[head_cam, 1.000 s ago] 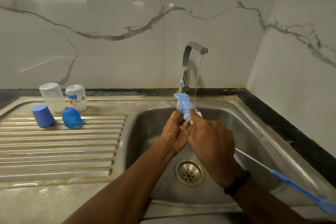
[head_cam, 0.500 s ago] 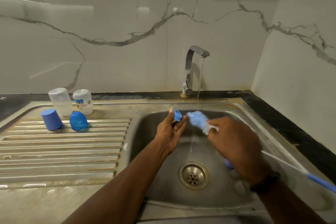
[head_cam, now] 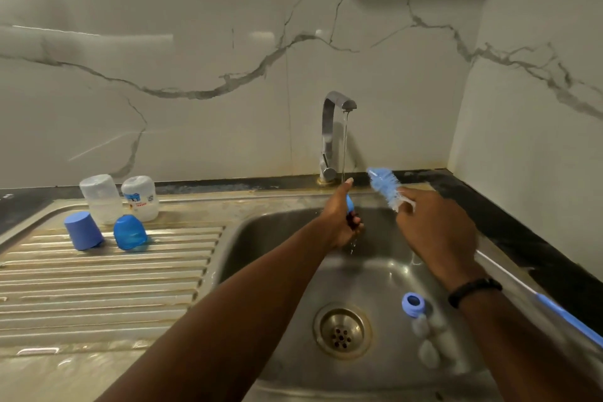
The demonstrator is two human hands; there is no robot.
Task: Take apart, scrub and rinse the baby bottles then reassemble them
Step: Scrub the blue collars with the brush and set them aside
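Water from the tap (head_cam: 336, 127) falls onto a small blue part (head_cam: 349, 203) gripped in the left hand (head_cam: 339, 222) for rinsing; the right hand (head_cam: 435, 232), apart, clasps the brush (head_cam: 385, 184) aside.

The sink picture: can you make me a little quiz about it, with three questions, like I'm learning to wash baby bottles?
1. True or false: water is running from the tap.
2. Which of the hands holds the bottle brush?
A. left hand
B. right hand
C. neither
3. Fill in: the two clear bottles stand upside down on the ___ beside the sink basin.

Key:
1. True: a thin stream falls onto the small blue piece that the left hand holds.
2. B
3. Draining board, next to two blue caps.
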